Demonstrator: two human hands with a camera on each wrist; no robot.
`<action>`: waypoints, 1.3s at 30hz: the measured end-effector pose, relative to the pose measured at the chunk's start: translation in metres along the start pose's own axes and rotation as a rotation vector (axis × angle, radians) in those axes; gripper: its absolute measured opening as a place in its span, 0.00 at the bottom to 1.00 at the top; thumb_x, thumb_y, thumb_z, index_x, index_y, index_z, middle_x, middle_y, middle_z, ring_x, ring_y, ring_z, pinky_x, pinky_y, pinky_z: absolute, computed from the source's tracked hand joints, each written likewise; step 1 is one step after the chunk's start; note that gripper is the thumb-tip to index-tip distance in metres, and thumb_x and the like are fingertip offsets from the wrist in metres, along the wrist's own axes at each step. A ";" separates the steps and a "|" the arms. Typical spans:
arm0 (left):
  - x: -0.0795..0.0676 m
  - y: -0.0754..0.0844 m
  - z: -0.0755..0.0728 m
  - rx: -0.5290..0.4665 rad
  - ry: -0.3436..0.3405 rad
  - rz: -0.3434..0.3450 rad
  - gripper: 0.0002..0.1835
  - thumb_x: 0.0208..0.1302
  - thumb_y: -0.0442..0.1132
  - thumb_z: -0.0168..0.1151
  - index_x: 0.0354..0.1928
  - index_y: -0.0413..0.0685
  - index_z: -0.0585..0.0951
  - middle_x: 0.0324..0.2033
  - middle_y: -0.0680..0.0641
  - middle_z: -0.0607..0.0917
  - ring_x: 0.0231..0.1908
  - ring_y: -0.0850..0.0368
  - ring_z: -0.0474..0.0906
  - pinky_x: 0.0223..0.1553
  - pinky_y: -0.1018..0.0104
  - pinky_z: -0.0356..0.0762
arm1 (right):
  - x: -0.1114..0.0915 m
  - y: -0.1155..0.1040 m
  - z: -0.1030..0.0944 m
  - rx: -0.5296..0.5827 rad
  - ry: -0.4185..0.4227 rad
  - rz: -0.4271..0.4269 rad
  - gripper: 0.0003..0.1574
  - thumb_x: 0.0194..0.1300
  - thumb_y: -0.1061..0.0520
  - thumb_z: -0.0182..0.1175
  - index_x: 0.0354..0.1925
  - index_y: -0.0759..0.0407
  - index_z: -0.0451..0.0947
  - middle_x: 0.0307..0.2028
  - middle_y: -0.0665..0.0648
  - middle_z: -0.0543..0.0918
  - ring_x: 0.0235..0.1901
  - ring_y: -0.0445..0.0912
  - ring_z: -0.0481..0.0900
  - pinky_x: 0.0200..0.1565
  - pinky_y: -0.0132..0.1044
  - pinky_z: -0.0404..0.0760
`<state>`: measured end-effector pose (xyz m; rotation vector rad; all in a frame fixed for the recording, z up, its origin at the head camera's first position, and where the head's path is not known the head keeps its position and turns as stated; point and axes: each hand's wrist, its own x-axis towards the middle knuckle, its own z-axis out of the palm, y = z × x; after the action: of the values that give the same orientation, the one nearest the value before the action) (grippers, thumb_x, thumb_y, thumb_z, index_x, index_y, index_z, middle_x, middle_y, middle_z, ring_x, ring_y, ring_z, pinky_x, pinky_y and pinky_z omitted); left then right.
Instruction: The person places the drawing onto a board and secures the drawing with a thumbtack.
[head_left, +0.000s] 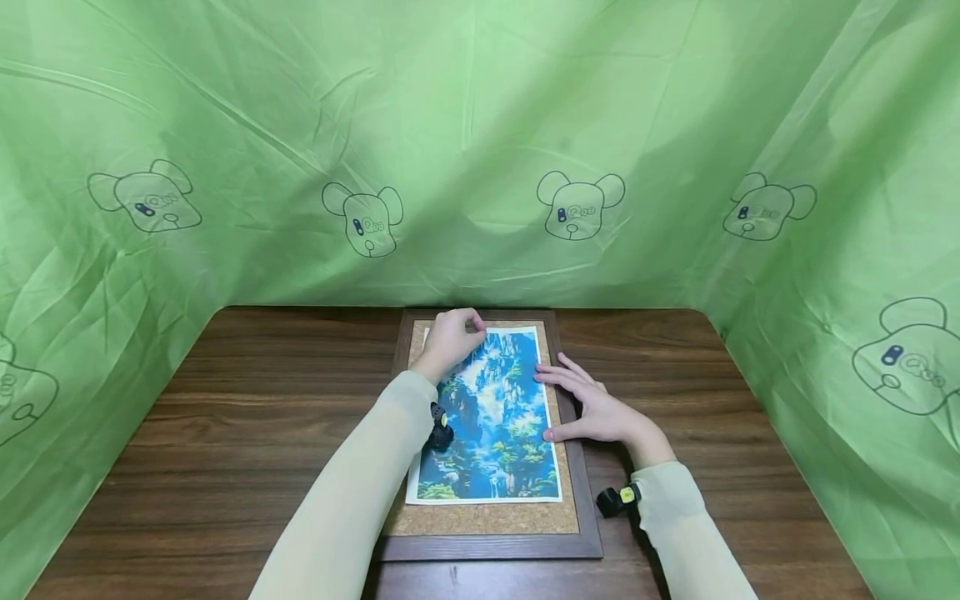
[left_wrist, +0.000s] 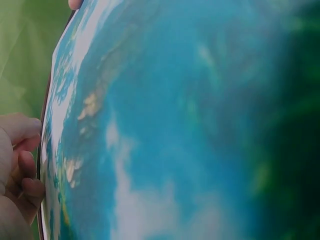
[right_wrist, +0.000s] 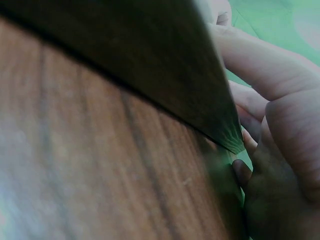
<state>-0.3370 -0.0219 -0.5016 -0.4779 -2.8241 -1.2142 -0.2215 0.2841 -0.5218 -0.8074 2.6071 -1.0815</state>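
Note:
A blue and green landscape print (head_left: 491, 408) with a white border lies flat on a framed cork board (head_left: 487, 522). My left hand (head_left: 448, 340) is at the print's top edge, its fingers curled and thumb and fingertips close together. Whether something small sits between them is hidden. In the left wrist view, the curled fingers (left_wrist: 31, 172) of that hand are beside the print's bowed-looking surface. With fingers spread, my right hand (head_left: 600, 408) rests along the print's right edge, its thumb lower down. The right wrist view has this hand (right_wrist: 285, 110) beside the board's dark frame (right_wrist: 150, 60).
The board lies on a dark wood-grain table (head_left: 270, 417), its top end near the table's back edge. A green curtain (head_left: 465, 150) printed with bear heads surrounds the table at the back and sides. Black wrist cameras (head_left: 617, 501) are strapped over both pale sleeves.

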 end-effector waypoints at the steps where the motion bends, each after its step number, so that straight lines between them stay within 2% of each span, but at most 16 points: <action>1: 0.000 0.000 0.000 0.003 -0.002 -0.005 0.04 0.77 0.41 0.70 0.40 0.55 0.87 0.41 0.51 0.89 0.37 0.52 0.83 0.48 0.51 0.84 | 0.000 0.000 0.000 0.001 0.000 -0.001 0.59 0.62 0.37 0.82 0.83 0.46 0.67 0.86 0.47 0.58 0.88 0.56 0.33 0.70 0.87 0.37; 11: -0.002 0.001 0.000 -0.015 -0.030 -0.051 0.04 0.78 0.41 0.69 0.43 0.52 0.89 0.41 0.51 0.89 0.35 0.52 0.82 0.45 0.52 0.83 | 0.000 -0.001 0.000 0.005 0.000 -0.003 0.59 0.62 0.37 0.82 0.83 0.47 0.67 0.86 0.48 0.58 0.88 0.57 0.33 0.70 0.87 0.36; 23: -0.001 -0.003 0.001 -0.016 -0.016 -0.015 0.04 0.77 0.41 0.71 0.40 0.53 0.89 0.40 0.51 0.89 0.37 0.51 0.83 0.47 0.51 0.83 | 0.000 -0.002 0.000 0.003 -0.001 -0.001 0.60 0.62 0.38 0.82 0.83 0.47 0.66 0.86 0.48 0.58 0.88 0.56 0.33 0.70 0.87 0.36; 32: 0.000 -0.005 0.001 0.018 -0.021 0.005 0.05 0.78 0.42 0.71 0.40 0.54 0.89 0.39 0.52 0.89 0.35 0.53 0.83 0.46 0.52 0.84 | 0.001 0.000 0.000 0.008 0.000 -0.003 0.60 0.62 0.38 0.82 0.83 0.47 0.67 0.86 0.47 0.58 0.88 0.56 0.33 0.70 0.87 0.36; 39: 0.002 -0.007 0.001 0.030 -0.036 0.017 0.05 0.78 0.42 0.71 0.41 0.54 0.90 0.40 0.53 0.90 0.38 0.54 0.84 0.49 0.52 0.85 | 0.001 -0.001 0.000 0.009 0.000 0.002 0.60 0.61 0.37 0.82 0.83 0.47 0.67 0.86 0.46 0.58 0.88 0.56 0.33 0.69 0.88 0.36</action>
<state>-0.3403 -0.0253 -0.5066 -0.5269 -2.8577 -1.1696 -0.2218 0.2837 -0.5213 -0.8029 2.6005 -1.0928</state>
